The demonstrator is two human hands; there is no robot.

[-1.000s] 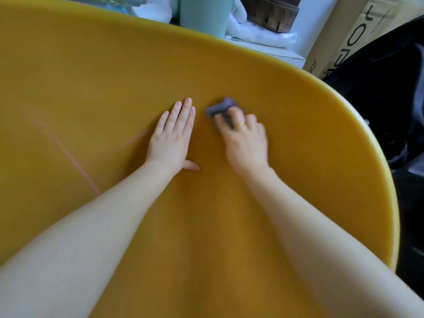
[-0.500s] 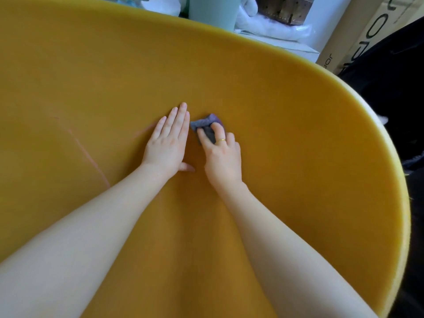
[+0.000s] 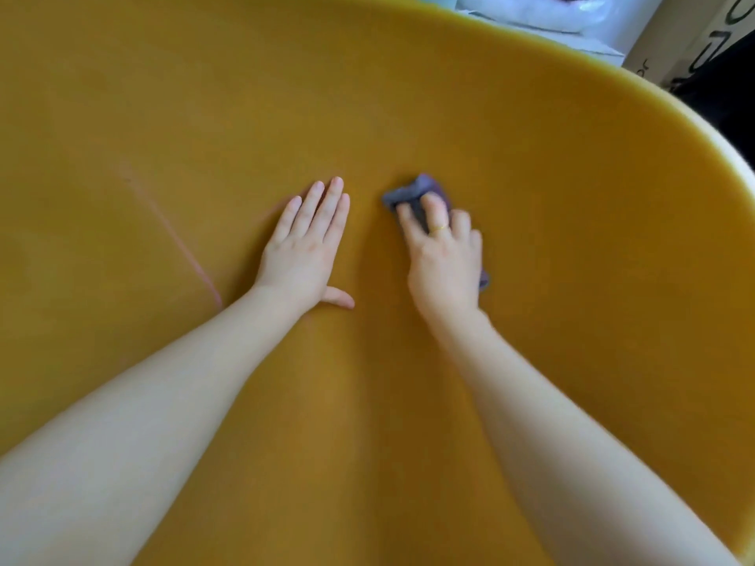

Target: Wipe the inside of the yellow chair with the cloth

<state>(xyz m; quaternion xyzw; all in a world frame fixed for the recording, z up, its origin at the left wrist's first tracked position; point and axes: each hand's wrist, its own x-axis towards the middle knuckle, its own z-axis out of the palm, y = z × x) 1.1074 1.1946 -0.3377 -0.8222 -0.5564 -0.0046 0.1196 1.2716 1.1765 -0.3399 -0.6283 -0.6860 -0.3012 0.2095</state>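
yellow chair (image 3: 531, 198) around both hands; white bags (image 3: 543, 14) behind rim.

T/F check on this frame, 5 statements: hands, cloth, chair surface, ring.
1. The right hand presses the cloth against the yellow chair. True.
2. The left hand holds a second cloth. False: it lies flat on the chair with straight fingers and holds nothing.
3. The cloth is white. False: it is grey-purple.
4. A ring sits on a finger of the right hand. True.
5. The pale pink streak lies right of the right hand. False: it lies left of the left hand.
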